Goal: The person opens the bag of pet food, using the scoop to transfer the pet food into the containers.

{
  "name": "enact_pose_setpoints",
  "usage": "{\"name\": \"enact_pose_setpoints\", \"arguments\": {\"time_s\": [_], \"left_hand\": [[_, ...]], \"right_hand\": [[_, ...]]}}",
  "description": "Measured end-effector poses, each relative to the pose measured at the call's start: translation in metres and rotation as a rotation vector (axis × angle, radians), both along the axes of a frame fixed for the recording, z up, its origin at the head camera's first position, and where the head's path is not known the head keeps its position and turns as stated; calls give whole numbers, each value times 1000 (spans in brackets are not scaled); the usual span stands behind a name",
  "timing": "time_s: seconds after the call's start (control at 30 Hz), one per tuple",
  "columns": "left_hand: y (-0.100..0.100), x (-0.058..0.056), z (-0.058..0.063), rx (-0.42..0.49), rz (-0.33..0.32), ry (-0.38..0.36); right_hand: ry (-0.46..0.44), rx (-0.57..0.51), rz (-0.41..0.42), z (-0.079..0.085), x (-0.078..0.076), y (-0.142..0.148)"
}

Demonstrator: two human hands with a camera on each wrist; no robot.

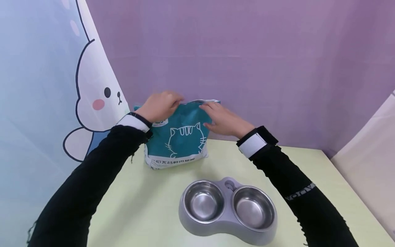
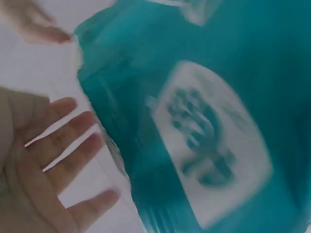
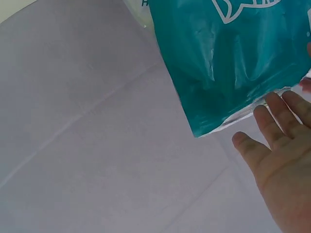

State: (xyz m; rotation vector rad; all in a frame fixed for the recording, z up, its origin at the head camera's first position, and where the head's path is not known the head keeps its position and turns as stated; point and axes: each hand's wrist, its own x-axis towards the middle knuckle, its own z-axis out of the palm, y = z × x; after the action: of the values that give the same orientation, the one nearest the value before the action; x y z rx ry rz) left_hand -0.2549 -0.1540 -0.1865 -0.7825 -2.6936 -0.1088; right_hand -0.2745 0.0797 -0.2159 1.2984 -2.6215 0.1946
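A teal and white cat food bag (image 1: pixel 185 142), with a white cat outline on its front, stands on the table against the back curtain. My left hand (image 1: pixel 163 104) is at the left part of the bag's top edge. In the left wrist view, the fingers of that hand (image 2: pixel 53 160) are spread beside the rim, pinching nothing. My right hand (image 1: pixel 225 120) is at the top right of the bag. The right wrist view shows the right hand's fingers (image 3: pixel 277 121) extended along the silvery top edge. How far the bag's mouth is parted cannot be told.
In front of the bag, on the pale yellow table (image 1: pixel 132 206), stands a grey double pet feeder (image 1: pixel 226 206) with two steel bowls. A purple curtain (image 1: pixel 247 61) hangs behind, and a blue cloth with a cartoon figure (image 1: pixel 102 82) hangs on the left.
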Motion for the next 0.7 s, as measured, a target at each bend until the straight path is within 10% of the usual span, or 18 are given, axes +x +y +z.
{"name": "enact_pose_setpoints", "arguments": {"time_s": [0.7], "left_hand": [[34,-34,9,96,92,-155]], "right_hand": [[79,-79,-86,3,-10,-25]]}}
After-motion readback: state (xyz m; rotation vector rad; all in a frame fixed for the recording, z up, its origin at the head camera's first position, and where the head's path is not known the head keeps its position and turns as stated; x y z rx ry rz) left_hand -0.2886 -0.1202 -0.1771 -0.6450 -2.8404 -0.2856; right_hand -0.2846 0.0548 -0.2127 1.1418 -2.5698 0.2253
